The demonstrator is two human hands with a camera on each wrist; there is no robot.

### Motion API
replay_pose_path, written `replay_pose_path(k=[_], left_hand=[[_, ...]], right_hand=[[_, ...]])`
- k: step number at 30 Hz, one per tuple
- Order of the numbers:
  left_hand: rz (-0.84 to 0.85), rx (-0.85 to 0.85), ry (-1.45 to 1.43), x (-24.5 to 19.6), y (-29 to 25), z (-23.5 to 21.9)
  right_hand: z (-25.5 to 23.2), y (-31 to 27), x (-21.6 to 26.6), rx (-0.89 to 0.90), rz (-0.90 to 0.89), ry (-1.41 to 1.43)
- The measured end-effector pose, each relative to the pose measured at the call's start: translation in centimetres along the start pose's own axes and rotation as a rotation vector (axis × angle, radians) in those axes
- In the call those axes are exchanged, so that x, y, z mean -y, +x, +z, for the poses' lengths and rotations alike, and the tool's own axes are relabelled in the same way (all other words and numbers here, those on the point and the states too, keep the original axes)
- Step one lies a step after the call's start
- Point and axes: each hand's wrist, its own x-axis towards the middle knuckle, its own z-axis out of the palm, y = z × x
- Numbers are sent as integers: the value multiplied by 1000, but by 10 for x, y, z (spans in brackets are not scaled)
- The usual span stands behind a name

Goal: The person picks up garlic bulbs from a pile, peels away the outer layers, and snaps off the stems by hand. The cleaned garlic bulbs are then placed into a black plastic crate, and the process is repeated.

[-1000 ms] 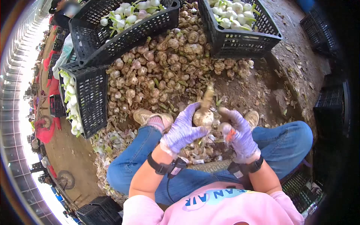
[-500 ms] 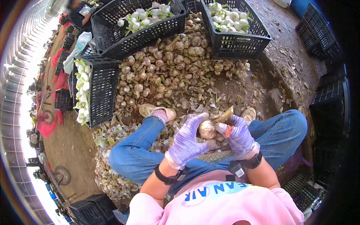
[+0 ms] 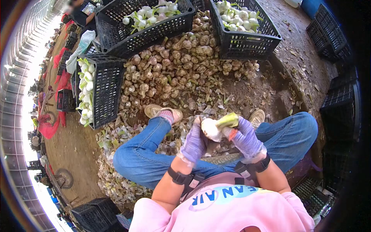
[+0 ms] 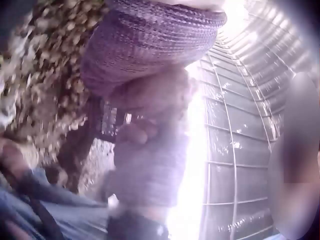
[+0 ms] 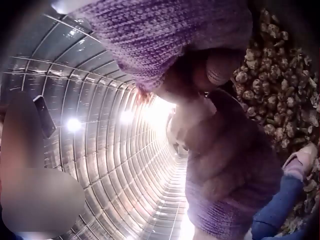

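Note:
A garlic bulb (image 3: 211,130), white with a thick pale-green stem (image 3: 228,120), is between my two gloved hands above my lap. My right hand (image 3: 247,140), in a purple knit glove with an orange-red band at one finger, grips it at the stem side. The left hand (image 3: 193,144), gloved alike, is curled against the left and lower side of the bulb, its lower fingers in shadow. Both gloves, the left (image 4: 150,45) and the right (image 5: 155,40), fill the tops of their own wrist views, where blur and glare hide most of the bulb.
A heap of brown, unpeeled garlic (image 3: 170,65) lies in front of my feet. Black crates of white garlic stand at the left (image 3: 102,91), the back (image 3: 150,36) and the back right (image 3: 247,46). Peeled skins (image 3: 116,174) cover the ground beside my left leg. Another person (image 3: 83,15) is at the far left.
The garlic's brown outside has given way to a white bulb and greener stem. My left hand has turned from spread around the bulb to curled beside it; the right hand stays at the stem.

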Motion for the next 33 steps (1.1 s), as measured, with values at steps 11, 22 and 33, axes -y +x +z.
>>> replay_pose_path(k=[11, 22, 33], left_hand=[[134, 160, 190, -12, -16, 3], [139, 330, 164, -30, -33, -1], [489, 47, 328, -11, -13, -11]], right_hand=[[12, 0, -12, 51, 262, 763], [-10, -7, -24, 40, 192, 1033], [-25, 3, 7, -206, -7, 1144]])
